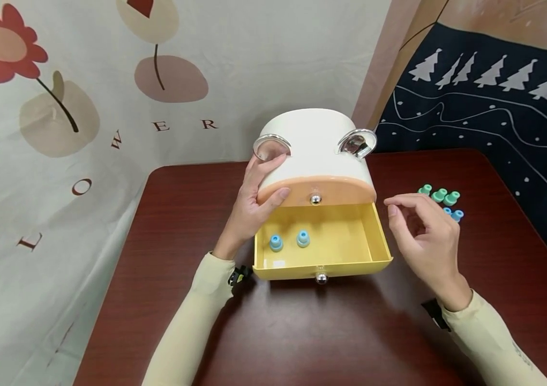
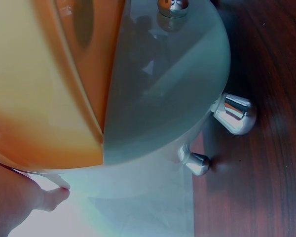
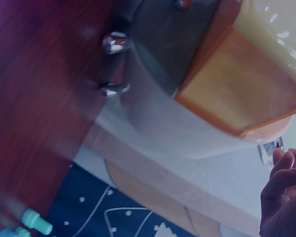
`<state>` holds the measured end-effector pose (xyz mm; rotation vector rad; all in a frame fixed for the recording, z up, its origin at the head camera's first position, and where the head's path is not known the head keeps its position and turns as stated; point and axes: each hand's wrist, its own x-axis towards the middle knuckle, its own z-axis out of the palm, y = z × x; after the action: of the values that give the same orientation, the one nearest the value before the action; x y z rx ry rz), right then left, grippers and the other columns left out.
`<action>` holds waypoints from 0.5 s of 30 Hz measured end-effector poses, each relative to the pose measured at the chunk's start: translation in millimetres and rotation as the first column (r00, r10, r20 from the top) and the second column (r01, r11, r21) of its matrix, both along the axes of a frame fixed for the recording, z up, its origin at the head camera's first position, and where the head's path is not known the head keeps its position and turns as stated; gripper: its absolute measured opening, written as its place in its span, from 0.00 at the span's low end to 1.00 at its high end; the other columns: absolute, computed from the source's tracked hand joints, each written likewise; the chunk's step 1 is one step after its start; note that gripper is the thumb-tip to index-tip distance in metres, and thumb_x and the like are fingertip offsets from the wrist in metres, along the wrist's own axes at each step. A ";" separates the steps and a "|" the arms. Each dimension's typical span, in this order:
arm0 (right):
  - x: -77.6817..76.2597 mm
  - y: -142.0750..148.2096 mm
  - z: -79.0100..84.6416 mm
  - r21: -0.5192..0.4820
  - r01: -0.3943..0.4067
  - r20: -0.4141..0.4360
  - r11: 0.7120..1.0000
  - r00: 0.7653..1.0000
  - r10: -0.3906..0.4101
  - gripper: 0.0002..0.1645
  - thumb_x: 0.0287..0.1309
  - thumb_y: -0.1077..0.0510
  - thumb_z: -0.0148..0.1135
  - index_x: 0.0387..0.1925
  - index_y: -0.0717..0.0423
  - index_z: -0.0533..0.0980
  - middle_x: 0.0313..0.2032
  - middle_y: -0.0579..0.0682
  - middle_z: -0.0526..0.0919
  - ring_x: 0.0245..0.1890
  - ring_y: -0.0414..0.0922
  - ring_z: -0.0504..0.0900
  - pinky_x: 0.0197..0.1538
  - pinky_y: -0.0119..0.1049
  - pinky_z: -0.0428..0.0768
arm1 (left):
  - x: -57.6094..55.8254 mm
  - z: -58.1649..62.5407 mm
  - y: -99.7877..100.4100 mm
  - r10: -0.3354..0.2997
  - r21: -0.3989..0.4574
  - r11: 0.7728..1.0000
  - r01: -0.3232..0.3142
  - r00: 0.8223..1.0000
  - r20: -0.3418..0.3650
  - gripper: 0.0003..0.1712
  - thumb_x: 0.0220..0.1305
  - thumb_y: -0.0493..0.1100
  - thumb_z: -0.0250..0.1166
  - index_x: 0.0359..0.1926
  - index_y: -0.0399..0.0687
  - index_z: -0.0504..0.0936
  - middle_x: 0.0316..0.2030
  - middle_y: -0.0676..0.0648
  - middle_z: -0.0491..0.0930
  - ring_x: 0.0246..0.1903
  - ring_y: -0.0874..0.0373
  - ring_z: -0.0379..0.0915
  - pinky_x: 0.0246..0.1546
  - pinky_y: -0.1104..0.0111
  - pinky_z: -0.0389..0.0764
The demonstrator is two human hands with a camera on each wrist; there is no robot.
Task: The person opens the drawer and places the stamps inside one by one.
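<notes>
A white rounded drawer box (image 1: 312, 142) stands on the table with its lower yellow drawer (image 1: 343, 238) pulled out. Its upper peach drawer (image 1: 343, 190) is closed. Inside the yellow drawer, toward the left, stand two small blue stepped plastic pieces, one blue piece (image 1: 276, 244) beside another blue piece (image 1: 304, 239). My left hand (image 1: 254, 193) holds the box's left side, thumb on the peach front and fingers near a silver ring. Just right of the drawer hovers my right hand (image 1: 422, 228), fingers loosely bent, thumb and index close together with nothing visible between them.
Several green pieces (image 1: 439, 195) and blue pieces (image 1: 456, 215) stand on the table (image 1: 181, 321) beyond the right hand, partly hidden by it. A silver knob (image 1: 321, 279) sticks out from the yellow drawer. Printed cloths (image 1: 278, 59) hang behind the table.
</notes>
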<state>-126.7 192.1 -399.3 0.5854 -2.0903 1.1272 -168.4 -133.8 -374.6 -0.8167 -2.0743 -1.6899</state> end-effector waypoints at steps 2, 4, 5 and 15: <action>0.6 5.4 -3.4 0.002 0.022 0.023 1.000 0.999 -0.022 0.10 0.68 0.63 0.68 0.46 0.64 0.89 0.41 0.55 0.89 0.31 0.34 0.74 0.34 0.23 0.71 | 0.0 0.0 -0.1 0.000 0.002 1.000 0.000 1.000 0.002 0.32 0.67 0.28 0.67 0.72 0.29 0.74 0.70 0.30 0.72 0.73 0.44 0.57 0.72 0.52 0.61; 1.1 9.6 -7.3 0.007 0.036 0.042 0.999 0.998 -0.037 0.10 0.68 0.63 0.68 0.47 0.63 0.89 0.41 0.54 0.89 0.32 0.35 0.74 0.35 0.23 0.71 | 0.4 0.2 -0.3 0.001 0.003 1.000 -0.001 1.000 0.000 0.32 0.67 0.27 0.67 0.72 0.28 0.74 0.70 0.29 0.71 0.73 0.43 0.57 0.72 0.53 0.61; 1.4 11.3 -9.3 0.008 0.041 0.049 0.999 0.998 -0.042 0.10 0.67 0.64 0.68 0.47 0.63 0.89 0.41 0.54 0.89 0.32 0.35 0.74 0.34 0.23 0.71 | 0.3 0.0 -0.5 0.002 0.001 1.000 -0.002 1.000 -0.001 0.33 0.67 0.26 0.67 0.72 0.28 0.73 0.70 0.29 0.71 0.73 0.42 0.56 0.72 0.53 0.61; 12.8 16.9 -9.2 -0.056 0.116 0.046 0.992 0.992 -0.114 0.08 0.67 0.69 0.65 0.43 0.70 0.87 0.35 0.59 0.86 0.30 0.32 0.72 0.32 0.24 0.67 | -20.7 -31.3 -4.7 0.009 -0.006 1.000 -0.010 0.999 -0.045 0.36 0.66 0.27 0.69 0.74 0.34 0.74 0.72 0.35 0.75 0.77 0.43 0.53 0.74 0.51 0.58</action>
<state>-113.9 209.0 -408.4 0.4106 -2.0912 1.1399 -189.1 -138.5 -405.9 -0.8376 -2.0511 -1.6465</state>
